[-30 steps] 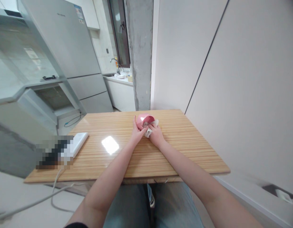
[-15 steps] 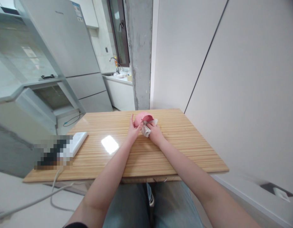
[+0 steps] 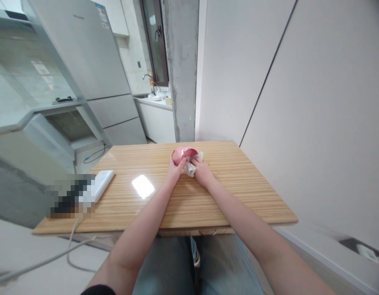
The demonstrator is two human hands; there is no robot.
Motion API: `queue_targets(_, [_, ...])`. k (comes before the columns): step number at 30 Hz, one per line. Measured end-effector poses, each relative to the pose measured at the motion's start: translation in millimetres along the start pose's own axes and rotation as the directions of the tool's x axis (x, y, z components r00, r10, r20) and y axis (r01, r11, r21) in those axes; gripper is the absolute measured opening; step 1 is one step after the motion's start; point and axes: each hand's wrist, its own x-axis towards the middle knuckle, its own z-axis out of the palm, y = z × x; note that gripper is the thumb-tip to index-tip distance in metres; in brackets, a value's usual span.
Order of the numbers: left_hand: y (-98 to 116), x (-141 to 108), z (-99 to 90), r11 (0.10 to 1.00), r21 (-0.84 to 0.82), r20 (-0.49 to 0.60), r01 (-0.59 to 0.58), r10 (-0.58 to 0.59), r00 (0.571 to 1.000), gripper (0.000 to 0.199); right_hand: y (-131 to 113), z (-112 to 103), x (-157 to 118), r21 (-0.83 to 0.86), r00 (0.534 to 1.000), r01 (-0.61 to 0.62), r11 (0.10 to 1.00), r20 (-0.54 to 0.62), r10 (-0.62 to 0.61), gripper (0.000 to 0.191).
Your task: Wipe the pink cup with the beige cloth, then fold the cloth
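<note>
A shiny pink bowl (image 3: pixel 182 152) is tipped on its side over the wooden table, its opening turned toward the right and toward me. My left hand (image 3: pixel 176 164) grips it from the left, thumb at the near rim and fingers round the outer side. A crumpled white tissue (image 3: pixel 190 168) is bunched in my right hand (image 3: pixel 202 169), which presses it against the bowl's opening. The right fingertips are partly hidden by the tissue and the rim.
The striped wooden table (image 3: pixel 238 192) spans the space before me. At its left lie a white box-like object (image 3: pixel 103 180) and a blurred-out dark item, with a cable (image 3: pixel 71 235) hanging down. Beyond stand a fridge (image 3: pixel 81 53), a sink counter (image 3: pixel 155 119) and a concrete pillar (image 3: pixel 183 69).
My left fingers have closed in round the bowl, where one finger stuck up before. The bowl has turned slightly. My right hand stays at its opening with the tissue.
</note>
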Motion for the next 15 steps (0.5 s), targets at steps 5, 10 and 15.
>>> queue_targets(5, [-4.7,-1.5,4.1,0.994,-0.019,-0.024,0.105,-0.106,0.994,0.058,-4.5,0.0,-0.1,0.137,0.999,0.0,0.991,-0.032,0.005,0.021])
queue_targets(10, [-1.2,10.6,-11.2,0.954,-0.119,-0.174,0.275,-0.292,0.94,0.04,-3.6,-11.1,-0.9,0.306,0.932,-0.048,0.951,-0.328,0.153,0.033])
queue_targets(15, [-1.9,10.3,-11.7,0.957,-0.028,-0.132,0.287,-0.288,0.948,0.039,2.2,-16.7,-5.7,0.375,0.856,-0.127,0.918,-0.425,0.293,0.04])
